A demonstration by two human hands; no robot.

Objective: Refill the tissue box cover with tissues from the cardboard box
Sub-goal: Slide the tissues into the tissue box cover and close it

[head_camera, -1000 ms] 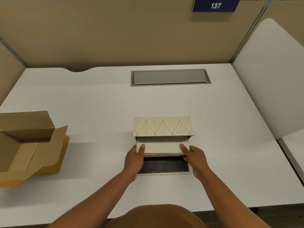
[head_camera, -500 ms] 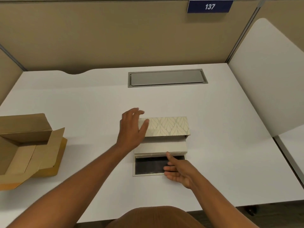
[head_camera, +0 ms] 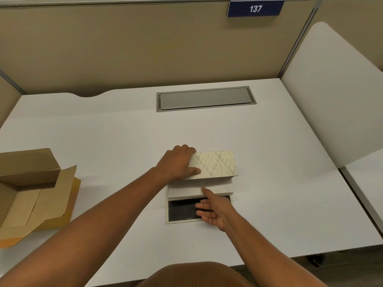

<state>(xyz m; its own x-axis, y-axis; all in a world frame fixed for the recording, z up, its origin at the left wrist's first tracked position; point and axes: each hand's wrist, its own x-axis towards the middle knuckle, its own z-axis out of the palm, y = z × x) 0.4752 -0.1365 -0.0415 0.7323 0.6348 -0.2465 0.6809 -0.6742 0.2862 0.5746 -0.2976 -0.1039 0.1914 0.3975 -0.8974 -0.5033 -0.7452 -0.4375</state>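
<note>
While the tissue box cover (head_camera: 215, 164) sits mid-desk on the white table (head_camera: 124, 131), I see my left hand (head_camera: 178, 162) now clamped over its left end, fingers wrapped behind and thumb on the patterned top; half a second ago it only hovered there. My right hand (head_camera: 213, 210) lies loose and palm-up on the dark-lined flap (head_camera: 182, 210), thumb touching the pale inner panel, much as before. At far left the cardboard box (head_camera: 31, 195) stands with its flaps spread.
</note>
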